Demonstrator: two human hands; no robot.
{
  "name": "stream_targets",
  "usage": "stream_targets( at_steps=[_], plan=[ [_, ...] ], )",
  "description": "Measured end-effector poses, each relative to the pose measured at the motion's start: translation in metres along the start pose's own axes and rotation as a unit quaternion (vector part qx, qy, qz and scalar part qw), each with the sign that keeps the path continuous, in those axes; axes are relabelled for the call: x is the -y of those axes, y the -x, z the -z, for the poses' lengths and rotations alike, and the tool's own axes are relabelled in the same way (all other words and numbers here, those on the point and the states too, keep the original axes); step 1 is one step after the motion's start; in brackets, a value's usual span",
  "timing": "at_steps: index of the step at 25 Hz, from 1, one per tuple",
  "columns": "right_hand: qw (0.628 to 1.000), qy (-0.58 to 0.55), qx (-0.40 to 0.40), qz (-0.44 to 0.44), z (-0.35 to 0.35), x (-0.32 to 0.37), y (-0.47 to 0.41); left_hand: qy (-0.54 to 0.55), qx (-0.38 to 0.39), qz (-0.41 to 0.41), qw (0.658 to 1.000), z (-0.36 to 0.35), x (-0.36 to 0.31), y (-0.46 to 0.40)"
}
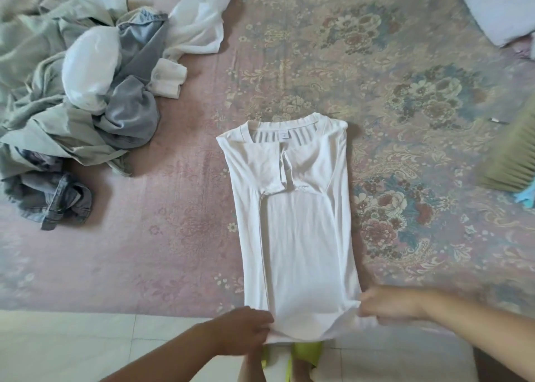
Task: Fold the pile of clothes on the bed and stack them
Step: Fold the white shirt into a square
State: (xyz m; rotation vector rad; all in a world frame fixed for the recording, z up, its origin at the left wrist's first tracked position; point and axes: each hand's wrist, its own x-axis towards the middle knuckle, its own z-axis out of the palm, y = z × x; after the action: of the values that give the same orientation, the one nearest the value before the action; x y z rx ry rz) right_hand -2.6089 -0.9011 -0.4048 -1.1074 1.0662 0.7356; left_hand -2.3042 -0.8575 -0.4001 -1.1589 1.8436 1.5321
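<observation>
Now left hand (246, 331) and right hand (388, 305) each pinch white shirt (292, 222) hem corners, grip closed.

Head view, steeply down onto bed (179, 237)

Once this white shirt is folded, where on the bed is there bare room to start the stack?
Bare bedspread lies between the white shirt and the clothes pile, below the pile's jeans. More bare bedspread lies beyond the shirt's collar, and right of the shirt toward the green pleated cloth. The upper left is crowded.
</observation>
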Motion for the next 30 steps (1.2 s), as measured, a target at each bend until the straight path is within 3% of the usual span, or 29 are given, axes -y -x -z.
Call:
stream_targets(
  at_steps=[2,4,6,8,9,12,14,16,19,21,23,25,29,30],
  plan=[
    [0.997,-0.029,-0.068,0.022,0.05,0.015,-0.009,0.066,-0.103,0.022,0.992,0.049,0.007,-0.018],
    [0.971,-0.123,-0.196,0.064,0.106,0.033,-0.025,0.15,-0.248,0.041,0.956,0.111,0.023,-0.045],
    [0.889,-0.287,-0.338,0.118,0.153,0.052,-0.045,0.297,-0.382,0.037,0.874,0.163,0.04,-0.073],
    [0.792,-0.414,-0.425,0.14,0.174,0.061,-0.07,0.462,-0.455,0.045,0.76,0.188,0.054,-0.101],
    [0.779,-0.425,-0.445,0.119,0.175,0.063,-0.082,0.495,-0.475,0.068,0.725,0.191,0.06,-0.114],
    [0.8,-0.354,-0.48,0.06,0.16,0.062,-0.106,0.424,-0.496,0.15,0.743,0.176,0.064,-0.137],
    [0.801,-0.289,-0.519,0.075,0.15,0.063,-0.104,0.386,-0.5,0.156,0.759,0.161,0.055,-0.134],
    [0.769,-0.272,-0.564,0.125,0.145,0.071,-0.093,0.365,-0.548,0.126,0.742,0.159,0.044,-0.125],
    [0.694,-0.286,-0.638,0.172,0.17,0.092,-0.085,0.346,-0.606,0.104,0.709,0.196,0.043,-0.13],
    [0.694,-0.303,-0.638,0.14,0.206,0.099,-0.104,0.359,-0.595,0.13,0.707,0.223,0.055,-0.154],
    [0.719,-0.298,-0.624,0.075,0.227,0.101,-0.121,0.351,-0.584,0.187,0.707,0.233,0.065,-0.173],
    [0.726,-0.252,-0.636,0.064,0.233,0.097,-0.135,0.323,-0.596,0.203,0.706,0.23,0.07,-0.182],
    [0.676,-0.203,-0.698,0.118,0.242,0.107,-0.137,0.309,-0.67,0.187,0.649,0.236,0.072,-0.182],
    [0.683,-0.186,-0.7,0.098,0.247,0.109,-0.14,0.295,-0.663,0.214,0.654,0.239,0.074,-0.186]
  ],
)
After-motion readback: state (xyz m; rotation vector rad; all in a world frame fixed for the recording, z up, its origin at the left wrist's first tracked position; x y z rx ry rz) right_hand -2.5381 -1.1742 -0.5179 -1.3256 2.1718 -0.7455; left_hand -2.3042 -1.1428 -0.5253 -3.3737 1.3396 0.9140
